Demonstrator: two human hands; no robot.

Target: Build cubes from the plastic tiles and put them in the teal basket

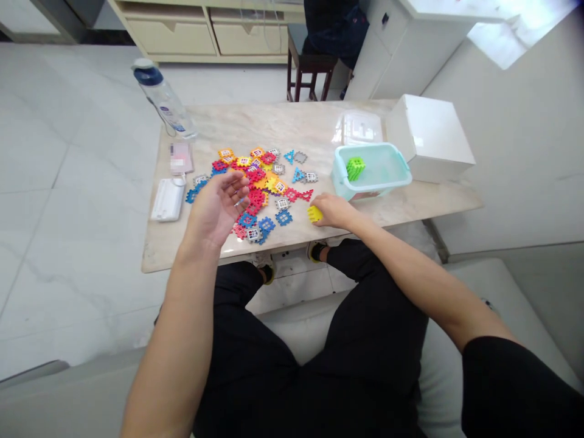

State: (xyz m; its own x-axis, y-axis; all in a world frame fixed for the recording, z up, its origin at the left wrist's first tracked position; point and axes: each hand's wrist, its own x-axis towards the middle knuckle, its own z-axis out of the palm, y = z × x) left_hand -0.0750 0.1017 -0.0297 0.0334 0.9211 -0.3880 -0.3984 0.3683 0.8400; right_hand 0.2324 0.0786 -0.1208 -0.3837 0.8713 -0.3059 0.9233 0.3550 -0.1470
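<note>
My left hand (pixel 221 204) hovers palm up over the left part of a pile of colourful plastic interlocking building pieces (pixel 259 176). Its fingers are loosely curled and apart, with nothing in them. At the table's front edge, right of the pile, my right hand (pixel 336 212) grips a stack of yellow building pieces (pixel 314 213) that rests on or just above the tabletop. Behind that hand stands a light teal plastic bin (pixel 381 185), with a stack of green pieces (pixel 355 168) inside at its left end.
The marble-look table (pixel 264 125) also bears a water bottle (pixel 166 103), a white packet (pixel 168 199), a pink packet (pixel 181 158), a clear lid (pixel 362 128) and a white box (pixel 435 134). Beyond it, a person sits on a dark stool (pixel 310 58).
</note>
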